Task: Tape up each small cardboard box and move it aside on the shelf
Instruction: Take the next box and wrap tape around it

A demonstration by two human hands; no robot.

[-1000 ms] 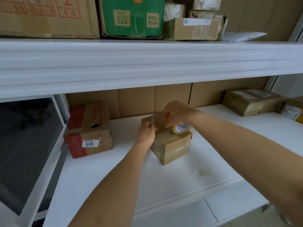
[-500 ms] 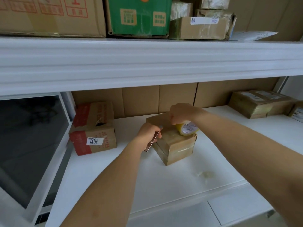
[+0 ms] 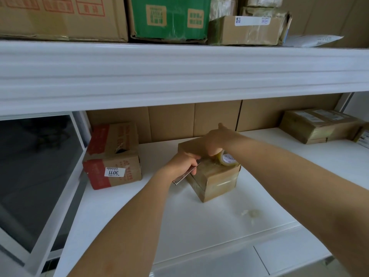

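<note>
One small box sits near the middle of the white shelf, turned corner-on to the person, its sides already glossy with clear tape. On its top rests a tape roll, which the right hand grips from above, fingers curled round it, probably to keep the strip taut and the box from sliding. The left hand is wrapped round a slim metal blade laid against the box's top edge, most likely placed to cut the strip free of the roll. Against a second ago, the blade has dropped from upright behind the box to a slant along its near edge, and the right hand has pushed further across the top. A red-printed carton stands well apart to the left, taped parcels far right, and a scrap of tape lies in front.
</note>
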